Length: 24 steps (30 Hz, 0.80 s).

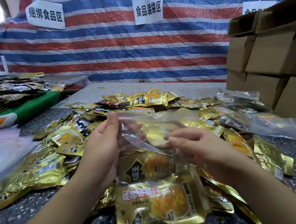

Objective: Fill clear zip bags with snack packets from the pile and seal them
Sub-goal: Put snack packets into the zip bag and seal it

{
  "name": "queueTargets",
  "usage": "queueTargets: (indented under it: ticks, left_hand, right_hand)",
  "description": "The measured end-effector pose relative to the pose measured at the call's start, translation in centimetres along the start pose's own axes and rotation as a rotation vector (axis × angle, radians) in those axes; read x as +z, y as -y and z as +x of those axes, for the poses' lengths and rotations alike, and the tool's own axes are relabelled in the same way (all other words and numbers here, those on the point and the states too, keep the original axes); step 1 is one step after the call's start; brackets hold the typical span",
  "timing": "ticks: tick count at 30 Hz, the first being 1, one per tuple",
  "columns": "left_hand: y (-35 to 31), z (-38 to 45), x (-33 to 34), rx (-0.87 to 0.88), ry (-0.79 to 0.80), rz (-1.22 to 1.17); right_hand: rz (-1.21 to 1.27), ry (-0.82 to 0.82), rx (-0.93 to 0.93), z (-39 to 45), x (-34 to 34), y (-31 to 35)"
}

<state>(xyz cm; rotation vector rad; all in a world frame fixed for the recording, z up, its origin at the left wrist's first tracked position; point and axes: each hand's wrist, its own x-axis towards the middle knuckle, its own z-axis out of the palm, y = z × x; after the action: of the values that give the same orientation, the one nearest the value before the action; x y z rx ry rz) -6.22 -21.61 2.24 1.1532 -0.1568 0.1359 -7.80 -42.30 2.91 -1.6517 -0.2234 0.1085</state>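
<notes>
1. Striped tarp (119,47) backs a speckled table (18,220) heaped with gold snack packets (46,168).
2. Left hand (103,143) and right hand (192,147) pinch the clear zip bag (162,121) apart at its mouth — packets already inside.
3. Best to hold the mouth wide while loading — then press the strip end to end.

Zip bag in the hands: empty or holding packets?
Holding packets: gold packets show through the zip bag, gripped by both hands.
</notes>
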Motion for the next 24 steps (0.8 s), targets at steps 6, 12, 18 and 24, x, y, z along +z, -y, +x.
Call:
queueTargets:
  ticks: [6, 12, 18, 24]
  left_hand:
    - [0.5, 0.4, -0.5, 0.068, 0.024, 0.103]
    - [0.8, 0.7, -0.5, 0.082, -0.016, 0.14]
    - [0.8, 0.5, -0.8, 0.216, -0.078, 0.236]
    - [0.5, 0.2, -0.5, 0.22, -0.059, 0.213]
  right_hand:
    - [-0.001, -0.147, -0.028, 0.7, -0.1, -0.7]
    - [0.119, -0.278, -0.157, 0.7, -0.6, -0.3]
    - [-0.033, -0.546, -0.274, 0.6, -0.3, -0.6]
    - [-0.926, -0.39, -0.734, 0.0, 2.2, 3.2]
